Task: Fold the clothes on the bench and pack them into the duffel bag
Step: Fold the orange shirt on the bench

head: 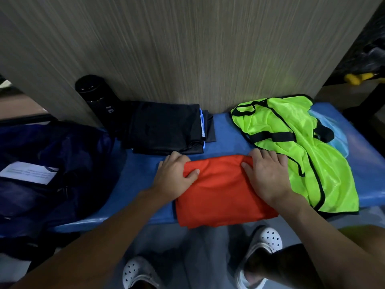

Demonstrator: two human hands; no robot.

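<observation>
A folded orange garment [220, 197] lies on the blue bench [141, 163], its near edge hanging over the front. My left hand [175, 178] holds its far left corner, thumb on top and fingers curled round the edge. My right hand [268, 174] holds the far right corner the same way, thumb on the bunched cloth. A stack of folded dark clothes [164, 128] sits behind the orange garment by the wall. An unfolded neon green mesh vest [291, 147] is spread to the right, over a light blue garment [339, 138]. The dark navy duffel bag [52, 163] lies open at the left.
A black bottle [93, 97] stands against the wood-grain wall behind the stack. A white paper label [29, 172] shows inside the bag. My feet in white clogs [264, 243] stand on the floor in front of the bench. A yellow object [358, 78] sits far right.
</observation>
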